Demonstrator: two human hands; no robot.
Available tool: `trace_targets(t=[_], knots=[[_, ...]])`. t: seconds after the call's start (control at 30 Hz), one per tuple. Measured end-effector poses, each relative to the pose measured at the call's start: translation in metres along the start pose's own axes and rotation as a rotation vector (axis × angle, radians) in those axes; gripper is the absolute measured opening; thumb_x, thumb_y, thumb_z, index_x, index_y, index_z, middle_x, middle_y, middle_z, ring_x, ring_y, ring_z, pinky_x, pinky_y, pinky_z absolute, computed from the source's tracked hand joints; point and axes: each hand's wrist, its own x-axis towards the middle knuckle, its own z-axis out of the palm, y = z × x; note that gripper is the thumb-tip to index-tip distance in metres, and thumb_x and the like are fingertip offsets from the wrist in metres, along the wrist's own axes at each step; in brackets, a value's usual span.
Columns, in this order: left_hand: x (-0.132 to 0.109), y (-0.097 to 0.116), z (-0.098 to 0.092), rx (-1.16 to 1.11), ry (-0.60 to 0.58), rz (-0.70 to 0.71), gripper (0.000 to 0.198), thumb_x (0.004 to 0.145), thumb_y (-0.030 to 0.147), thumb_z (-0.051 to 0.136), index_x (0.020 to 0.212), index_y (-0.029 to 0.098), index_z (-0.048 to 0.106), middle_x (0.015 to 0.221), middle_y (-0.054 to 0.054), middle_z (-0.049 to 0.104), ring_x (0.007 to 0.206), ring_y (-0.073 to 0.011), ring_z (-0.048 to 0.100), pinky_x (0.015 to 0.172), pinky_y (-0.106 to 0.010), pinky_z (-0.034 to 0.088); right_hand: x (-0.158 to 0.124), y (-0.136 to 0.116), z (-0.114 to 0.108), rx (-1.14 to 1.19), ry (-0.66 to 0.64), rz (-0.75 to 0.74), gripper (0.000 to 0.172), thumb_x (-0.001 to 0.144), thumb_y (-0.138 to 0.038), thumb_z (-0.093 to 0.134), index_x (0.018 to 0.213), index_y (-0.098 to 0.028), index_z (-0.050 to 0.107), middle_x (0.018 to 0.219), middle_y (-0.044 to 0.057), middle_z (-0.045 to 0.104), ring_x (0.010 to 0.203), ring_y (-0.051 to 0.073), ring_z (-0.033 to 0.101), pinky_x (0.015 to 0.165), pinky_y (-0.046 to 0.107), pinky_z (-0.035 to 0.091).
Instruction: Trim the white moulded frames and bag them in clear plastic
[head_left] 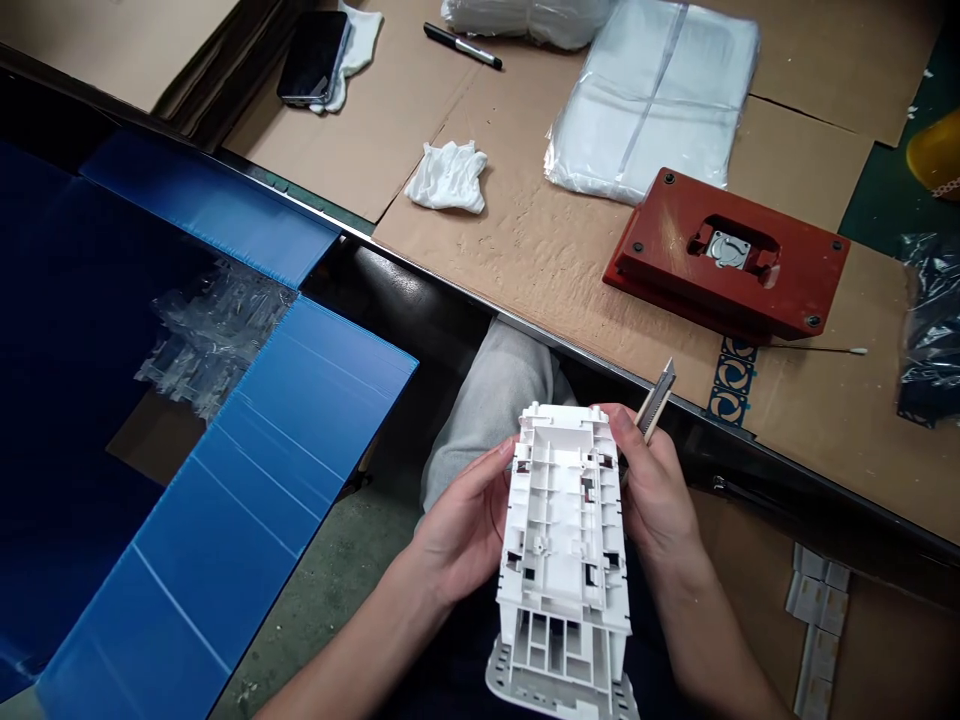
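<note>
Between my two hands is a white moulded plastic housing (561, 520), its ribbed, slotted side facing up and its lower end towards me. My left hand (469, 525) grips its left edge, thumb along the side. Around the upper right edge closes my right hand (651, 480), which also has a utility knife (655, 398) tucked between its fingers, blade pointing up and away from the housing. The fingertips under the housing are hidden.
On the cardboard-covered table (510, 240) lie a red fixture block (675, 270), plastic bags (652, 100), a white cloth (448, 178), a marker (463, 46) and a phone (315, 58). A blue box (285, 430) with clear-wrapped parts (217, 330) stands at left. The table's metal edge crosses before me.
</note>
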Motion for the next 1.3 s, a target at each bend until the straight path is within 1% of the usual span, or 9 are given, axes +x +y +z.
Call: trace_targets(t=[0.17, 0.33, 0.43, 0.53, 0.63, 0.77, 1.03, 1.2, 1.3], knots=[[-0.002, -0.001, 0.001, -0.01, -0.003, 0.038, 0.022, 0.098, 0.018, 0.055, 0.115, 0.012, 0.068, 0.094, -0.008, 0.075, 0.089, -0.0163, 0.073, 0.079, -0.023, 0.058, -0.001, 0.001, -0.001, 0.009, 0.005, -0.018, 0.033, 0.086, -0.05, 0.072, 0.092, -0.019, 0.07, 0.066, -0.001, 0.058, 0.057, 0.012, 0.051, 0.05, 0.022, 0.043], [-0.002, -0.003, 0.0, 0.024, -0.002, 0.043, 0.023, 0.096, 0.018, 0.058, 0.116, 0.013, 0.068, 0.096, -0.008, 0.076, 0.088, -0.0187, 0.073, 0.079, -0.027, 0.059, -0.003, 0.002, -0.001, 0.002, 0.019, -0.023, 0.034, 0.085, -0.052, 0.072, 0.092, -0.019, 0.071, 0.066, -0.001, 0.061, 0.057, 0.013, 0.054, 0.053, 0.024, 0.045], [-0.003, -0.002, 0.0, 0.033, -0.002, 0.041, 0.025, 0.096, 0.018, 0.059, 0.118, 0.013, 0.068, 0.098, -0.009, 0.076, 0.089, -0.0184, 0.073, 0.079, -0.025, 0.058, -0.003, 0.002, -0.001, 0.012, 0.008, -0.013, 0.033, 0.087, -0.052, 0.07, 0.093, -0.02, 0.07, 0.066, -0.001, 0.062, 0.057, 0.014, 0.055, 0.053, 0.024, 0.044], [-0.003, -0.001, 0.003, 0.031, 0.005, 0.053, 0.025, 0.095, 0.017, 0.059, 0.118, 0.013, 0.068, 0.098, -0.008, 0.076, 0.09, -0.0168, 0.073, 0.078, -0.022, 0.057, -0.003, 0.001, 0.001, 0.025, -0.01, 0.002, 0.031, 0.089, -0.051, 0.069, 0.089, -0.02, 0.069, 0.067, -0.001, 0.063, 0.058, 0.014, 0.056, 0.053, 0.025, 0.045], [-0.003, -0.001, 0.006, 0.031, 0.022, 0.065, 0.023, 0.094, 0.017, 0.061, 0.115, 0.014, 0.069, 0.1, -0.007, 0.076, 0.09, -0.0168, 0.073, 0.079, -0.022, 0.058, -0.004, 0.0, 0.004, 0.014, 0.0, 0.024, 0.033, 0.087, -0.054, 0.069, 0.082, -0.021, 0.066, 0.067, -0.001, 0.064, 0.056, 0.015, 0.058, 0.054, 0.027, 0.046], [-0.002, -0.002, 0.006, 0.021, 0.03, 0.051, 0.02, 0.093, 0.019, 0.063, 0.112, 0.014, 0.069, 0.103, -0.008, 0.076, 0.091, -0.0184, 0.073, 0.078, -0.023, 0.058, -0.004, 0.0, 0.006, -0.012, 0.011, 0.039, 0.038, 0.084, -0.058, 0.07, 0.076, -0.021, 0.062, 0.067, -0.001, 0.065, 0.057, 0.016, 0.06, 0.056, 0.028, 0.049], [-0.005, -0.003, 0.008, -0.032, 0.049, 0.009, 0.018, 0.095, 0.02, 0.058, 0.109, 0.013, 0.067, 0.102, -0.01, 0.075, 0.092, -0.0226, 0.074, 0.075, -0.029, 0.061, -0.008, -0.004, 0.012, 0.0, 0.046, 0.072, 0.038, 0.086, -0.056, 0.069, 0.077, -0.02, 0.062, 0.068, 0.001, 0.069, 0.061, 0.019, 0.065, 0.056, 0.029, 0.05], [-0.006, -0.002, 0.008, -0.005, 0.038, 0.012, 0.019, 0.094, 0.019, 0.059, 0.111, 0.016, 0.067, 0.101, -0.008, 0.076, 0.092, -0.0215, 0.074, 0.081, -0.03, 0.06, -0.009, -0.002, 0.011, -0.002, 0.066, 0.079, 0.04, 0.085, -0.056, 0.071, 0.073, -0.02, 0.06, 0.065, 0.001, 0.067, 0.06, 0.019, 0.064, 0.052, 0.028, 0.049], [-0.005, -0.005, 0.006, 0.018, 0.007, -0.029, 0.025, 0.097, 0.029, 0.055, 0.118, 0.019, 0.066, 0.103, -0.007, 0.077, 0.094, -0.0243, 0.074, 0.084, -0.035, 0.059, -0.007, 0.003, 0.009, 0.013, 0.061, 0.079, 0.039, 0.085, -0.055, 0.071, 0.071, -0.02, 0.06, 0.064, -0.001, 0.064, 0.054, 0.016, 0.06, 0.049, 0.026, 0.047]])
